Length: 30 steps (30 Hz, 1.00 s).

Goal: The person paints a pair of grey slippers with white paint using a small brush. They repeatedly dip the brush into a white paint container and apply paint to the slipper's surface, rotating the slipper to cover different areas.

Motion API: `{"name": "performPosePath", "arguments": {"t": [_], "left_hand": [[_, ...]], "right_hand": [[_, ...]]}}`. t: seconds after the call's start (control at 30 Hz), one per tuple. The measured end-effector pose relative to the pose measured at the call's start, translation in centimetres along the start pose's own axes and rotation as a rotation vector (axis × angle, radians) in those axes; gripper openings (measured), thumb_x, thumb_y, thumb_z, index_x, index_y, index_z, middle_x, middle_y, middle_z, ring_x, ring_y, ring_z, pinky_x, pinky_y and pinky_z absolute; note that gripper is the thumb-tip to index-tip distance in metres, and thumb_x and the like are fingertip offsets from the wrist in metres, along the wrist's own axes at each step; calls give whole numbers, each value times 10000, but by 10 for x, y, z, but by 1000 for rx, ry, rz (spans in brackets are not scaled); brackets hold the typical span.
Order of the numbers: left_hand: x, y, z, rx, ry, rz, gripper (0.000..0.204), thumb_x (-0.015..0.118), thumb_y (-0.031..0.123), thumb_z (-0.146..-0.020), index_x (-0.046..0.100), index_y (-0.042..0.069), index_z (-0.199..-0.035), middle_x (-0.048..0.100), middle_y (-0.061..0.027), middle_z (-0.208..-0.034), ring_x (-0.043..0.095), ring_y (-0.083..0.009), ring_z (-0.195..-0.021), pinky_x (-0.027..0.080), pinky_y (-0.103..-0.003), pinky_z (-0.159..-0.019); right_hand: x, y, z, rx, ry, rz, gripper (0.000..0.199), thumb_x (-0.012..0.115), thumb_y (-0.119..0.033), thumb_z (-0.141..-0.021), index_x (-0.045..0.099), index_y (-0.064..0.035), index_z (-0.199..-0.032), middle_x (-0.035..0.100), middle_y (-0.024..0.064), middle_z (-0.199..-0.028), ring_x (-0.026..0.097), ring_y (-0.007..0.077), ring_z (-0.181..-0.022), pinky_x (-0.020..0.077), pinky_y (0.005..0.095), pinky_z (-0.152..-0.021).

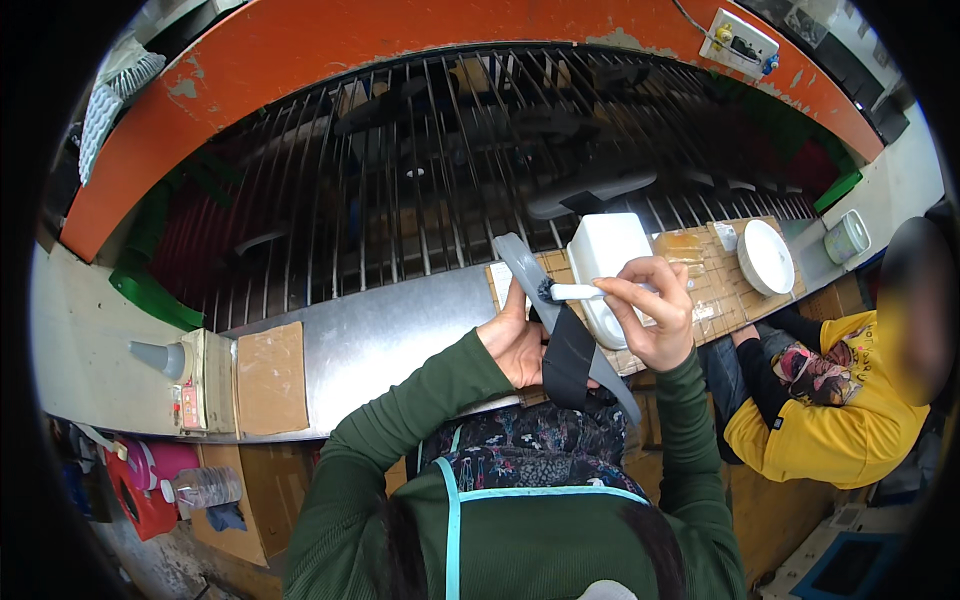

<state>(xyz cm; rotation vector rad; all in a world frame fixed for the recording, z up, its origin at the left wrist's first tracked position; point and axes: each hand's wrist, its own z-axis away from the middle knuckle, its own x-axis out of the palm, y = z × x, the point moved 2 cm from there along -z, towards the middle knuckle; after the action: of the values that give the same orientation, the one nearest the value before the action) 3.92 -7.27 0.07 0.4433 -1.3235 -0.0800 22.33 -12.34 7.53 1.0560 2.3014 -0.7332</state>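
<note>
My left hand (516, 345) is closed around a sandal, its thumb up along the edge. The sandal has a thin grey sole (517, 262) and a wide black strap (567, 362). Between the fingertips of my right hand (655, 312) is a small brush with a white handle (577, 292). Its dark bristles (546, 290) touch the sandal close to where the strap meets the sole. Just behind the brush stands a white plastic container (612, 240), partly covered by my right hand. The fingers of my left hand behind the strap are mostly hidden.
Beyond the metal ledge (360, 345) runs a rack of metal bars (420, 190) with other sandal parts (590, 195). A white bowl (766, 257) and an amber block (680, 247) sit on cardboard at right. A person in a yellow top (850, 400) sits close on my right.
</note>
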Motion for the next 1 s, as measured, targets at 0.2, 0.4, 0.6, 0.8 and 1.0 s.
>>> {"name": "performPosePath", "arguments": {"t": [0.2, 0.4, 0.6, 0.8, 1.0], "left_hand": [[-1, -2, -4, -8, -6, -8, 1079, 349, 836, -719, 194, 118, -1510, 394, -247, -1435, 453, -438, -1285, 408, -650, -1018], [-2, -3, -5, 5, -27, -20, 1066, 342, 835, -727, 183, 139, -1518, 391, -244, -1437, 436, -448, -1295, 395, -655, -1027], [-5, -3, -5, -31, -72, 120, 1033, 347, 819, -745, 214, 131, -1504, 419, -237, -1412, 464, -460, -1265, 396, -676, -1013], [-8, -5, -6, -72, -200, 338, 994, 300, 810, -776, 240, 116, -1483, 471, -236, -1346, 474, -475, -1248, 408, -684, -995], [-8, -8, -4, -99, -211, 386, 994, 262, 815, -784, 243, 104, -1479, 474, -256, -1333, 477, -482, -1241, 425, -677, -985]], "right_hand": [[0, 4, 6, 10, -3, 1, 290, 755, -75, -717, 747, -145, -998, 611, 0, -860, 552, 124, -772, 277, 328, -724], [0, 5, 9, -1, -22, 12, 286, 756, -85, -721, 747, -149, -1000, 604, -4, -859, 548, 119, -763, 270, 331, -727], [0, 8, 12, -13, -30, 11, 280, 760, -90, -720, 748, -152, -993, 605, -7, -865, 545, 112, -753, 269, 331, -731], [0, 12, 17, -10, -44, 11, 283, 760, -90, -724, 747, -156, -1000, 608, -6, -876, 541, 109, -741, 269, 330, -732], [-3, 14, 19, -25, -72, 9, 314, 765, -95, -703, 746, -171, -1007, 610, -13, -884, 520, 116, -721, 268, 328, -737]]}}
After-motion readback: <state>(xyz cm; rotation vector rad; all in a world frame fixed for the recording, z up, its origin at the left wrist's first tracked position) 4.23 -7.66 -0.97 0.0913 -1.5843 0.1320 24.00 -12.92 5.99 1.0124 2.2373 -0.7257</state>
